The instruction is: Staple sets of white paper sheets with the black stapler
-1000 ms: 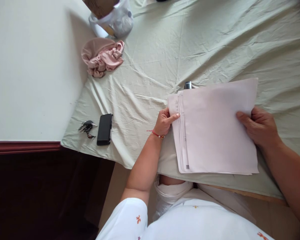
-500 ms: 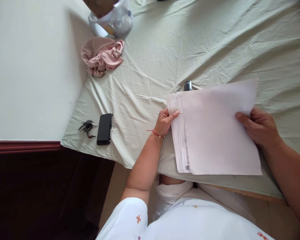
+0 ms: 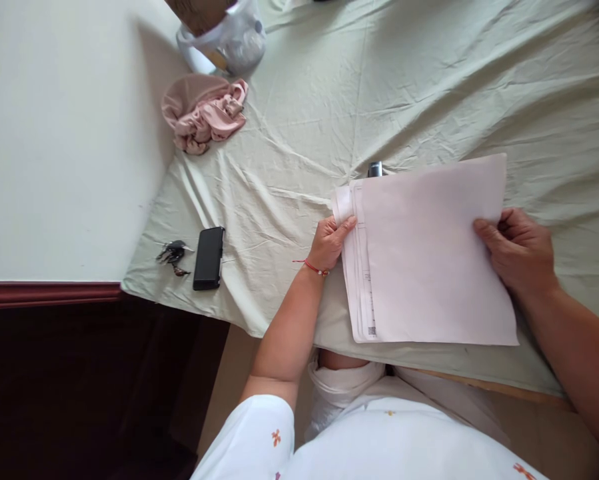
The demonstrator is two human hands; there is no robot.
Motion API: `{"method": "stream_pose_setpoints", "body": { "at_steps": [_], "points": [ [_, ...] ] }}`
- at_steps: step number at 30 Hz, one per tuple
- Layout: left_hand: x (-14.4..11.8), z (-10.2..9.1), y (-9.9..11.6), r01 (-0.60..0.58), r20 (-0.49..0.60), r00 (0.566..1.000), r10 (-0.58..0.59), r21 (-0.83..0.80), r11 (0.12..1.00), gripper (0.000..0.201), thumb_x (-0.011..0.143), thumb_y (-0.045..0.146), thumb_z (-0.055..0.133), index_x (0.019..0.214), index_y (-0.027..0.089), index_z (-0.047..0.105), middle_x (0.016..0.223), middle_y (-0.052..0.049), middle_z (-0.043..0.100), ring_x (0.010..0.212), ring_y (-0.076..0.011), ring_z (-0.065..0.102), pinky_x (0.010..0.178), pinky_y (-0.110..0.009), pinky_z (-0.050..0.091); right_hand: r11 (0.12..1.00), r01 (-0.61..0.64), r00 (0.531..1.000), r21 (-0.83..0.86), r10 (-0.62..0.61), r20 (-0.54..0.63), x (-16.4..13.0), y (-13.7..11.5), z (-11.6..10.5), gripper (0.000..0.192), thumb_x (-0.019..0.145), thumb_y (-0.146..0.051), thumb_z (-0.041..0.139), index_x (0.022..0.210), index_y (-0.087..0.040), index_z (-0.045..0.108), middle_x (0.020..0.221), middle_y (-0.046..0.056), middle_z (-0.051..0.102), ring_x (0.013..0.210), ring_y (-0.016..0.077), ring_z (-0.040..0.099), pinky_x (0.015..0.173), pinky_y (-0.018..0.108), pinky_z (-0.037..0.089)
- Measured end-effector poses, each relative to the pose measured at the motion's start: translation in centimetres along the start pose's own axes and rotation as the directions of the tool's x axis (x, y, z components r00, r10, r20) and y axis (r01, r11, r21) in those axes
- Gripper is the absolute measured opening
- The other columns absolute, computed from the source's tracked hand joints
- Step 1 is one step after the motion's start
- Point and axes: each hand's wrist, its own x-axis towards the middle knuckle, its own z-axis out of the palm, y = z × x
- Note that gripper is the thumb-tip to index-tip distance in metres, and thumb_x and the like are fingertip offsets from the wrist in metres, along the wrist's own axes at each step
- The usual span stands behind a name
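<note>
A stack of white paper sheets (image 3: 429, 253) lies on the pale green bedsheet (image 3: 329, 100) near its front edge. My left hand (image 3: 330, 241), with a red bracelet at the wrist, pinches the stack's left edge, where printed lines show on the lower sheets. My right hand (image 3: 519, 250) grips the right edge of the blank top sheet, thumb on top. A small dark object (image 3: 374, 169) pokes out from behind the stack's far edge; most of it is hidden.
A black phone (image 3: 208, 258) and a bunch of keys (image 3: 172, 254) lie at the sheet's left corner. Pink crumpled cloth (image 3: 204, 113) and a clear plastic bag (image 3: 226, 40) sit by the white wall (image 3: 54, 133). Dark floor is at the lower left.
The top sheet has shifted slightly on the stack: its right edge moved up and a little left with my right hand. My left hand stayed at the left edge.
</note>
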Motion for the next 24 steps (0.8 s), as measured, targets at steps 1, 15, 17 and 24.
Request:
{"method": "stream_pose_setpoints", "body": {
  "at_steps": [1,15,17,24],
  "points": [
    [0.00,0.01,0.03,0.005,0.002,1.000,-0.005,0.000,1.000,0.048,0.072,0.063,0.091,0.091,0.019,0.085,0.082,-0.005,0.083,0.076,-0.0212,0.078,0.064,-0.030,0.059,1.000,0.000,1.000,-0.012,0.000,-0.009,0.00,0.02,0.03,0.038,0.075,-0.051,0.089,0.085,-0.021,0.067,0.076,-0.003,0.065,0.063,0.0085,0.051,0.058,0.022,0.040],
    [-0.10,0.05,0.19,-0.040,-0.032,0.999,0.041,0.028,0.999,0.050,0.072,0.065,0.091,0.086,0.018,0.084,0.082,-0.005,0.083,0.077,-0.0201,0.077,0.071,-0.030,0.059,0.999,-0.034,0.998,-0.018,0.034,0.052,0.35,0.33,-0.47,0.044,0.071,-0.055,0.091,0.083,-0.021,0.067,0.073,-0.003,0.063,0.061,0.0088,0.049,0.050,0.021,0.039],
    [-0.13,0.00,0.16,-0.035,-0.021,0.999,0.035,0.028,0.999,0.051,0.073,0.066,0.090,0.089,0.019,0.084,0.085,-0.006,0.084,0.079,-0.0217,0.078,0.072,-0.032,0.061,0.999,-0.045,0.996,-0.009,0.045,0.072,0.36,0.40,-0.56,0.044,0.071,-0.055,0.091,0.083,-0.021,0.066,0.074,-0.003,0.064,0.060,0.0088,0.049,0.049,0.020,0.039],
    [-0.16,-0.26,0.08,-0.049,0.019,0.999,0.047,0.113,0.992,0.045,0.076,0.060,0.091,0.090,0.018,0.085,0.091,-0.006,0.086,0.083,-0.0217,0.079,0.076,-0.032,0.062,0.999,-0.011,1.000,-0.044,0.012,0.022,0.03,-0.04,-0.13,0.038,0.073,-0.051,0.087,0.082,-0.020,0.066,0.072,-0.003,0.062,0.059,0.0080,0.047,0.049,0.021,0.037]
  ]
}}
